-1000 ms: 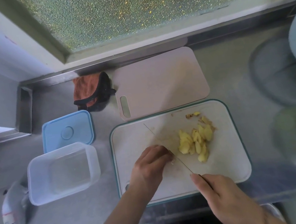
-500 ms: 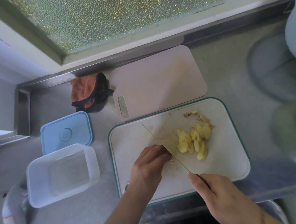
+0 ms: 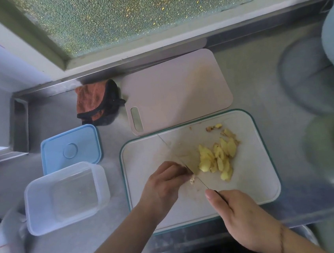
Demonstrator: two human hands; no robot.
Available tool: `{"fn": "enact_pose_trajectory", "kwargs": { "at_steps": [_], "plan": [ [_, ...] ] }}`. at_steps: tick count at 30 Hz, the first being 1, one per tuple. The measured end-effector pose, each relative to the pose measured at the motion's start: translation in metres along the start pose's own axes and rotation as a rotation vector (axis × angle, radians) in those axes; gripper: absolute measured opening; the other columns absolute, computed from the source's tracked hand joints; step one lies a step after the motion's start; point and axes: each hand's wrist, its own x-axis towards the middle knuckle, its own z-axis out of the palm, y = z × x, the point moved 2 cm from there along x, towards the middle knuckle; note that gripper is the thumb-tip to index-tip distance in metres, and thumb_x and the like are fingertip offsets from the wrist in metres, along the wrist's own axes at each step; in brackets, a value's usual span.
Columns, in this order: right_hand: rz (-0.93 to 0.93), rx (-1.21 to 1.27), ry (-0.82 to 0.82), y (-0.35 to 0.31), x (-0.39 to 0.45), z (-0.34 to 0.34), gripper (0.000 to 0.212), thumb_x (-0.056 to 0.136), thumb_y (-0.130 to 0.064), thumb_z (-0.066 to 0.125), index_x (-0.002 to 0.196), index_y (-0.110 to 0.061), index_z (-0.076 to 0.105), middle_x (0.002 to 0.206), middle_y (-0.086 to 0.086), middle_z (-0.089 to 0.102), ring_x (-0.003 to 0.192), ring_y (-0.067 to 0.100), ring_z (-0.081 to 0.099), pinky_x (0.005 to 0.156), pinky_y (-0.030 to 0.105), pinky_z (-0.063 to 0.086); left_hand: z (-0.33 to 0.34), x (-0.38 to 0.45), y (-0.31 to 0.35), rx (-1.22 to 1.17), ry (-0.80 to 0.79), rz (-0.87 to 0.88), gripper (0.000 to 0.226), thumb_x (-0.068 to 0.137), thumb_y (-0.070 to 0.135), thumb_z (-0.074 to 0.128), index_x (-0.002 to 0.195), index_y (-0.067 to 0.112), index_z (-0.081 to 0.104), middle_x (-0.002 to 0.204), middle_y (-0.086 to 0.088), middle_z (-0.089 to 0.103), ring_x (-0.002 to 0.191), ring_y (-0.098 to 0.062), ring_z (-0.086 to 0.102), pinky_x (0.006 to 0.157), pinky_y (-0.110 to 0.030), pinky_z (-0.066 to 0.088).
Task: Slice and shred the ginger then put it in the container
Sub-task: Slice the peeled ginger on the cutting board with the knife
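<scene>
two hands share the work on the white cutting board (image 3: 257, 189) with the teal rim. the left hand (image 3: 164, 186) is curled with its fingertips tucked over a small remaining stub of ginger (image 3: 192, 179), pinning it to the board; only a pale sliver of the stub shows past the fingers. tucking the fingers this way probably keeps them behind the blade and gives the knife a guide. the right hand (image 3: 242, 219) is closed around the dark handle of the knife (image 3: 184, 161), whose thin blade runs diagonally up and left across the board, right beside the left fingertips, apparently mid-cut.

to the right of the blade lies the pile of ginger slices (image 3: 219, 158), pale yellow, moist-looking, overlapping loosely, with a few brownish peel scraps (image 3: 213, 127) further back near the board's far edge. the slices sit where they fall off the blade, clear of the holding hand. they are still flat slices, not shreds, so slicing looks nearly done and shredding is yet to come.

the clear plastic container (image 3: 66, 196) stands open and without ginger on the steel counter just left of the board, within easy reach for the transfer, its blue lid (image 3: 71, 148) lying flat behind it. a pink cutting board (image 3: 176, 90) and an orange cloth (image 3: 95, 103) lie behind.
</scene>
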Motion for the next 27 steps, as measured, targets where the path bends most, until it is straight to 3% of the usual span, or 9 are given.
{"fn": "enact_pose_trajectory", "kwargs": {
  "at_steps": [3,10,16,22,27],
  "plan": [
    [-0.033,0.005,0.011,-0.007,0.013,0.002,0.061,0.076,-0.071,0.014,0.057,-0.017,0.035,0.05,0.0,0.034,0.049,0.01,0.037,0.053,0.023,0.032,0.0,0.0,0.0,-0.018,-0.008,0.008,0.031,0.074,-0.014,0.081,0.098,0.005,0.079,0.097,-0.006,0.073,0.089,-0.026,0.067,0.071,-0.032,0.058],
    [-0.003,0.014,0.019,0.003,0.0,0.007,0.068,0.075,-0.072,0.016,0.058,-0.012,0.043,0.051,0.0,0.041,0.053,0.008,0.043,0.057,0.029,0.035,0.0,0.002,0.0,-0.023,-0.036,0.019,0.034,0.071,-0.015,0.083,0.096,0.006,0.079,0.098,-0.006,0.073,0.088,-0.026,0.066,0.069,-0.033,0.059],
    [-0.031,-0.001,0.077,-0.005,0.032,0.018,0.057,0.083,-0.067,0.017,0.055,-0.023,0.039,0.045,-0.004,0.04,0.046,0.007,0.041,0.048,0.02,0.031,0.0,0.0,-0.002,-0.048,-0.049,-0.008,0.031,0.074,-0.018,0.076,0.094,0.005,0.079,0.1,-0.006,0.072,0.088,-0.026,0.064,0.07,-0.033,0.056],
    [-0.035,0.048,0.115,0.019,0.02,0.01,0.068,0.076,-0.081,0.017,0.053,-0.019,0.029,0.046,-0.001,0.037,0.047,0.01,0.036,0.051,0.025,0.028,-0.003,0.0,-0.003,-0.035,-0.051,-0.001,0.022,0.079,-0.006,0.081,0.095,0.008,0.079,0.096,-0.005,0.071,0.088,-0.02,0.063,0.066,-0.029,0.058],
    [-0.032,0.088,0.113,0.004,0.013,0.0,0.069,0.076,-0.078,0.021,0.055,-0.013,0.03,0.045,0.001,0.033,0.045,0.007,0.035,0.051,0.034,0.033,-0.006,0.001,0.006,-0.005,-0.063,-0.015,0.021,0.08,-0.008,0.076,0.094,0.008,0.078,0.095,-0.006,0.067,0.091,-0.018,0.057,0.062,-0.024,0.056]
  ]
}}
